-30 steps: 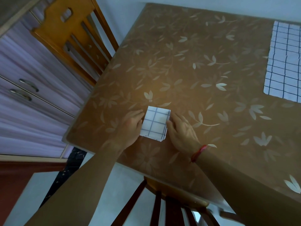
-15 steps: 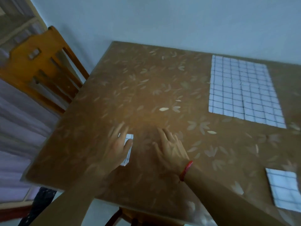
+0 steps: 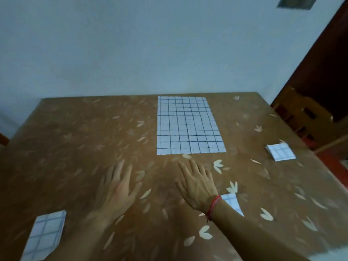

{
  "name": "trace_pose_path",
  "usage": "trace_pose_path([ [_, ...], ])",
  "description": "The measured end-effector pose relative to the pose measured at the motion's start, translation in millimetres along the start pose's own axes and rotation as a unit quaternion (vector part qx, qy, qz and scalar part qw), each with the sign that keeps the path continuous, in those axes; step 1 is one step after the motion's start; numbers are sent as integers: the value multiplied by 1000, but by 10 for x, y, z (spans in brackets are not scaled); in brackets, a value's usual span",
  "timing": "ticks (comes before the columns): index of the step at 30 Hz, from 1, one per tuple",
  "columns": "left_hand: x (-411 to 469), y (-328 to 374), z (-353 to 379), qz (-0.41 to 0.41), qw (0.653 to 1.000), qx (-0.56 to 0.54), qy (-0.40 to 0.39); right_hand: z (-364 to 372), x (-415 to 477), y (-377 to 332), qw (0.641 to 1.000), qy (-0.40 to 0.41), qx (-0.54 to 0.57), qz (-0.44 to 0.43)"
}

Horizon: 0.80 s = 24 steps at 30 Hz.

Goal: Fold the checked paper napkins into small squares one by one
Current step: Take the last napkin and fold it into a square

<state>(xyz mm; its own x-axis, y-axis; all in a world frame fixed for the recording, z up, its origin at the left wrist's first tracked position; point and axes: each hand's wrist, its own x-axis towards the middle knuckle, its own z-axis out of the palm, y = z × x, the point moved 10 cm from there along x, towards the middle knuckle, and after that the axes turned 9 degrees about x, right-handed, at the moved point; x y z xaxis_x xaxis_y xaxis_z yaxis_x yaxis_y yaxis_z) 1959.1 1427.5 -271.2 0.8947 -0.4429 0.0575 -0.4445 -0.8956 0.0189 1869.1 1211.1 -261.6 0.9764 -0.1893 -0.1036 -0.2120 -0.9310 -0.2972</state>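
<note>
An unfolded checked napkin (image 3: 189, 126) lies flat at the far middle of the brown leaf-patterned table (image 3: 81, 140). Three folded napkin squares lie apart: one at the near left (image 3: 45, 235), one at the right edge (image 3: 280, 152), and one (image 3: 232, 203) partly hidden behind my right forearm. My left hand (image 3: 117, 189) and my right hand (image 3: 196, 183) reach forward over the table with fingers spread, holding nothing. My right fingertips are just short of the flat napkin's near edge. A red thread circles my right wrist.
A pale wall (image 3: 150, 44) stands behind the table's far edge. A wooden chair (image 3: 308, 117) stands at the right side, beside a dark doorway (image 3: 331, 59).
My left hand has let go of the folded square, which now lies at the near left. Both hands have moved forward toward the flat napkin, and the view has swung up and right.
</note>
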Motion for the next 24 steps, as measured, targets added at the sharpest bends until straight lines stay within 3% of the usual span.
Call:
trace_pose_path([
  [11,433,1264,-166,70,997,16,28,-500,-159,1147,996,33,-7,80],
  [17,638,1421,-56,67,997,23,13,-438,-31,1353,997,28,-2,74],
  [24,1138,1503,458,54,997,-44,-22,-172,560,1675,997,-6,9,74],
])
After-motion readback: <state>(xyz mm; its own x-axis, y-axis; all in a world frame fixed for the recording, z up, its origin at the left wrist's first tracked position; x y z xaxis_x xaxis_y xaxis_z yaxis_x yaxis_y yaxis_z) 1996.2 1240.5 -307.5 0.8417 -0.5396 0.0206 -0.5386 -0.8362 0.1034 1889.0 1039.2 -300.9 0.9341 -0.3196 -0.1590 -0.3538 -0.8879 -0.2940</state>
